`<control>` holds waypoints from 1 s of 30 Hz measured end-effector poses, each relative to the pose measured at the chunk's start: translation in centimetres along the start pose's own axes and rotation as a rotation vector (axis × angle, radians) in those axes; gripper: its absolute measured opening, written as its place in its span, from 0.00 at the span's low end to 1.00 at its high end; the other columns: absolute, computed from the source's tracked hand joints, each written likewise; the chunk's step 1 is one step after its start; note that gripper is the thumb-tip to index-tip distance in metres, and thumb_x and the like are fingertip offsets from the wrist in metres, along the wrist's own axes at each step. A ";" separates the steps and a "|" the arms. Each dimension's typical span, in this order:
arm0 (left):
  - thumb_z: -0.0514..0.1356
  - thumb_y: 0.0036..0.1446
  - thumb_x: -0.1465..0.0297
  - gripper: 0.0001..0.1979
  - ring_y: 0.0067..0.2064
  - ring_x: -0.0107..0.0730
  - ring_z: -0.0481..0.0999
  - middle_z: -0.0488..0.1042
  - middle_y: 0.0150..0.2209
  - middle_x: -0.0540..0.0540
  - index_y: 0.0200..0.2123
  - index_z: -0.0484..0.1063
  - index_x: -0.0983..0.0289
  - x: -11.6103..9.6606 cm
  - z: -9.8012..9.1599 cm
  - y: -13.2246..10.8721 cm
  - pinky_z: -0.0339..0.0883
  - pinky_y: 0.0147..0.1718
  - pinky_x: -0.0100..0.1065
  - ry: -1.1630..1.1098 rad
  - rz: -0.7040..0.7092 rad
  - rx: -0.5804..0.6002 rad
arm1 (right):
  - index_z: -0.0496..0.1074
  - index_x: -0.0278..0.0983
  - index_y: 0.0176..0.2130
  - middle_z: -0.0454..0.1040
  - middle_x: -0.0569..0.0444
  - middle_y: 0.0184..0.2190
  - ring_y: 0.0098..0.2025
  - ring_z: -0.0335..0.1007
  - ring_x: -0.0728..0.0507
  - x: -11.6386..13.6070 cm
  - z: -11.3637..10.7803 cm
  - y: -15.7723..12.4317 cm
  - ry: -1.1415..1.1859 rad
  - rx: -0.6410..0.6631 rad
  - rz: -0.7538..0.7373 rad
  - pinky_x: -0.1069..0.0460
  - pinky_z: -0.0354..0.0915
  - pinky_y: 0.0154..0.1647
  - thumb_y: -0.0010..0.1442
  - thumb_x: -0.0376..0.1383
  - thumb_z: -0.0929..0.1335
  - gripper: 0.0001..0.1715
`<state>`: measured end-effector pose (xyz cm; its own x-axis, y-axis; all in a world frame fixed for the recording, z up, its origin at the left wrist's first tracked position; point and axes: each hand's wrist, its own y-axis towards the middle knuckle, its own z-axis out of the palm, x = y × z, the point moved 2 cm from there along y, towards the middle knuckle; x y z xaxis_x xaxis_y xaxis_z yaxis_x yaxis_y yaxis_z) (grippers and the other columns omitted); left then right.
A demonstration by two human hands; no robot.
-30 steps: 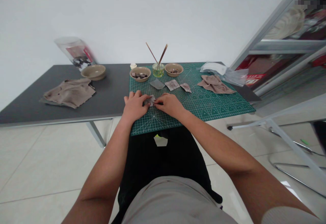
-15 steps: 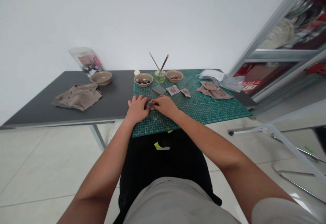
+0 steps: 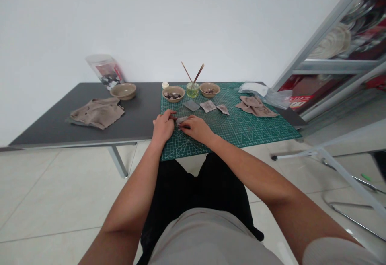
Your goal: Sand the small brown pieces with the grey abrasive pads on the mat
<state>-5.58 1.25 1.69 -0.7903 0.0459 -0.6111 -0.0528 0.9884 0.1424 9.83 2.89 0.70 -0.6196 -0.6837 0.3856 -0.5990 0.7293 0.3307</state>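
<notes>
In the head view, a small grey piece of what looks like sandpaper (image 3: 181, 120) lies low over the green cutting mat (image 3: 241, 128). The fingertips of my right hand (image 3: 197, 129) are closed on its near edge; anything smaller under them is hidden. Just left of the piece is my left hand (image 3: 163, 127), its fingers apart and stretched forward over the mat, with nothing visible in them. Beyond my hands lie a plain grey sheet (image 3: 191, 104) and two whitish, worn pieces of the same kind, one squarish (image 3: 208, 106) and one smaller (image 3: 223, 109).
Two tan bowls with small dark pieces, a left one (image 3: 173, 94) and a right one (image 3: 210, 89), flank a glass jar (image 3: 192, 91) with sticks in yellowish liquid. Brown cloths lie left (image 3: 98, 113) and right (image 3: 256, 106). Another bowl (image 3: 123, 91) stands near a clear container (image 3: 105, 72).
My left fingers have come away from the grey piece and spread, uncovering more of it. My right fingers remain on it. The whole view has shifted slightly.
</notes>
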 end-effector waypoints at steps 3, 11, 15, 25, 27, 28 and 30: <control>0.47 0.55 0.74 0.22 0.54 0.45 0.69 0.80 0.46 0.50 0.50 0.70 0.54 0.0 0.1 0.0 0.58 0.55 0.50 -0.009 0.011 -0.007 | 0.81 0.38 0.39 0.81 0.51 0.37 0.43 0.71 0.43 -0.1 0.0 0.2 -0.022 0.003 0.023 0.49 0.63 0.47 0.61 0.34 0.70 0.07; 0.50 0.55 0.72 0.22 0.54 0.48 0.67 0.79 0.46 0.52 0.50 0.71 0.54 -0.1 0.1 0.0 0.58 0.53 0.52 0.019 0.048 0.009 | 0.80 0.39 0.41 0.81 0.52 0.40 0.45 0.71 0.43 0.2 0.0 0.2 -0.025 0.035 -0.023 0.48 0.62 0.50 0.62 0.33 0.69 0.09; 0.54 0.53 0.68 0.21 0.54 0.51 0.66 0.76 0.49 0.55 0.52 0.70 0.55 -0.5 0.0 -0.5 0.61 0.50 0.51 0.140 0.158 0.023 | 0.80 0.38 0.41 0.80 0.50 0.40 0.45 0.71 0.42 -0.3 0.0 0.6 -0.040 0.028 0.010 0.49 0.62 0.49 0.63 0.33 0.69 0.09; 0.55 0.53 0.70 0.26 0.55 0.53 0.65 0.70 0.51 0.60 0.57 0.67 0.55 -0.6 0.4 -0.7 0.64 0.48 0.52 0.317 0.138 0.020 | 0.80 0.35 0.40 0.80 0.48 0.40 0.45 0.72 0.43 0.1 0.4 1.7 -0.068 0.009 0.051 0.50 0.62 0.48 0.63 0.35 0.69 0.09; 0.54 0.54 0.70 0.25 0.55 0.54 0.65 0.70 0.51 0.61 0.57 0.66 0.56 -0.6 0.4 -0.7 0.64 0.48 0.53 0.327 0.139 0.024 | 0.80 0.35 0.40 0.80 0.48 0.40 0.45 0.72 0.43 0.1 0.2 1.4 -0.077 0.014 0.039 0.50 0.62 0.48 0.63 0.34 0.69 0.09; 0.54 0.54 0.70 0.25 0.55 0.54 0.64 0.70 0.52 0.61 0.57 0.66 0.56 -0.7 0.4 -0.8 0.64 0.49 0.53 0.330 0.144 0.025 | 0.80 0.35 0.39 0.80 0.48 0.40 0.45 0.71 0.43 0.0 0.1 1.2 -0.079 0.019 0.030 0.49 0.62 0.48 0.63 0.34 0.69 0.09; 0.54 0.53 0.70 0.25 0.56 0.55 0.64 0.70 0.53 0.62 0.57 0.66 0.57 -0.9 0.4 -0.8 0.64 0.49 0.55 0.333 0.153 0.023 | 0.80 0.36 0.39 0.80 0.49 0.39 0.45 0.71 0.43 -0.2 -0.2 0.7 -0.081 0.033 0.010 0.49 0.61 0.49 0.63 0.34 0.69 0.09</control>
<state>-4.62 0.44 1.80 -0.9435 0.1481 -0.2966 0.0928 0.9769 0.1925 9.59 3.56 1.03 -0.6641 -0.6770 0.3172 -0.6077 0.7360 0.2984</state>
